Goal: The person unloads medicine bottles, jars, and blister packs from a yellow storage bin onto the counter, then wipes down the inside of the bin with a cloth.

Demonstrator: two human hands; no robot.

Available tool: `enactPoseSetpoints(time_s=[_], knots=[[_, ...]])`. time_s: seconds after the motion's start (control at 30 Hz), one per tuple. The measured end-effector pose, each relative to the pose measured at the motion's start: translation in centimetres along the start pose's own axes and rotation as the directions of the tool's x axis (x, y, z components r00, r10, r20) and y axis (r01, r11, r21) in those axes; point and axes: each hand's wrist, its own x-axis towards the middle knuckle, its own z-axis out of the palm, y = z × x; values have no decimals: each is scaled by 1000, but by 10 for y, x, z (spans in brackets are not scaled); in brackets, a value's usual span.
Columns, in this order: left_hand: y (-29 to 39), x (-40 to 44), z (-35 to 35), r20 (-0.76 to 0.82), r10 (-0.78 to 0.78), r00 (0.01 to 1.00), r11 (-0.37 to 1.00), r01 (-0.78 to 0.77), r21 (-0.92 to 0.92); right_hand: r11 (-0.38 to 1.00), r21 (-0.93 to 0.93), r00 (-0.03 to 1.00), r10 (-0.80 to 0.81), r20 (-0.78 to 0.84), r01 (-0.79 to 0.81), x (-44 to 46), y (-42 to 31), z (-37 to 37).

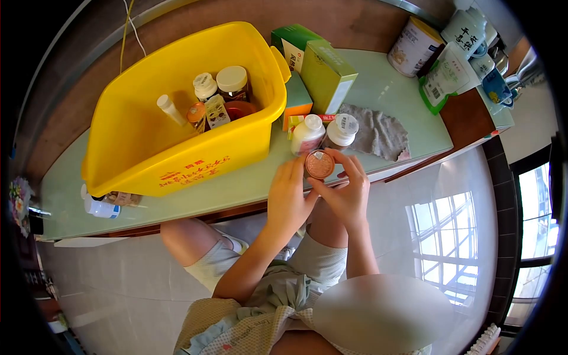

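Between both hands, at the front edge of the table, is a small bottle with an orange, copper-coloured lid point(320, 165), seen from above with a pale sticker on top. My left hand point(288, 198) wraps round its left side. My right hand point(348, 192) grips the lid's right side, thumb below and forefinger above. Just behind stand a white pill bottle point(307, 136) with a pinkish label and a dark pill bottle point(341, 131) with a white cap. The lower part of the held bottle is hidden by the fingers and the lid.
A large yellow tub point(195, 160) with several bottles inside stands on the left. Green boxes point(326, 77), a grey cloth point(378, 133), a white tin point(414, 47) and a green-white pouch point(447, 77) are behind and right. A white bottle point(102, 207) lies at far left.
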Motion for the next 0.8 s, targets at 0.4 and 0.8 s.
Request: enactPoseSetpoints(time_s=[0.4, 0.8], knots=[[-11, 6, 8, -86, 37, 996, 992, -27, 122, 985, 171, 994, 48, -100, -31, -11, 15, 13], [-8, 7, 8, -163, -38, 986, 995, 52, 84, 960, 226, 980, 188, -69, -169, -21, 30, 13]])
